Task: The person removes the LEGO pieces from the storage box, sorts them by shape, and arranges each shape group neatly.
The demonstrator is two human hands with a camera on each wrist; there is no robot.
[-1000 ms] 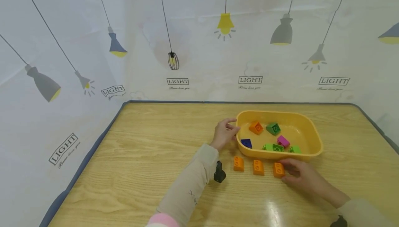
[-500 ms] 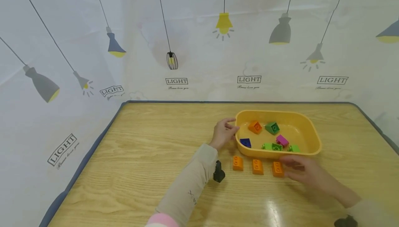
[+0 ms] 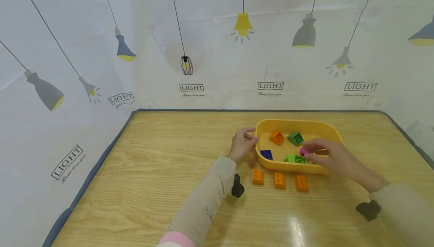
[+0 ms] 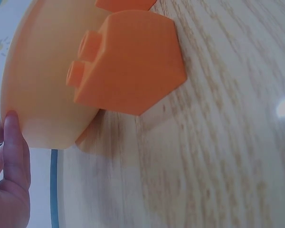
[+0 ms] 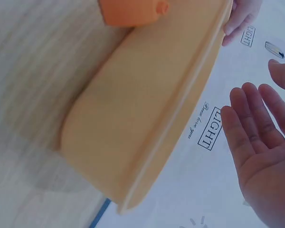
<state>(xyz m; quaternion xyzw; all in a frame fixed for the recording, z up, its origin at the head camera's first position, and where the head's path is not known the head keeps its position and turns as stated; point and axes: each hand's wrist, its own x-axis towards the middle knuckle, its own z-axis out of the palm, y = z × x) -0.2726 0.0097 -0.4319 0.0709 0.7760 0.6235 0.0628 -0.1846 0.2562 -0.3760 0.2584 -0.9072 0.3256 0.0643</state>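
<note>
A yellow plastic tub (image 3: 318, 168) stands on the table with several toy building bricks inside. My left hand (image 3: 241, 145) rests at the tub's left end, fingertips against its rim. In the left wrist view those fingers (image 4: 13, 142) lie fairly straight along the outer wall. My right hand (image 3: 333, 158) reaches over the front rim, its fingertips and thumb at a pink brick (image 3: 303, 151), which they partly hide. The right wrist view shows this hand with fingers extended and the thumb apart. In front of the tub, three orange bricks (image 3: 258, 177) stand in a row, studs up.
Inside the tub are another orange brick (image 3: 277, 137), a dark green brick (image 3: 295, 138), a dark blue brick (image 3: 266, 154) and light green bricks (image 3: 290, 158). The wooden table (image 3: 162, 164) meets a wall (image 3: 217, 51) printed with lamps along its dark edging.
My right hand has left the rightmost orange brick of the row and moved up over the tub's rim to the pink brick. My left hand stays at the rim.
</note>
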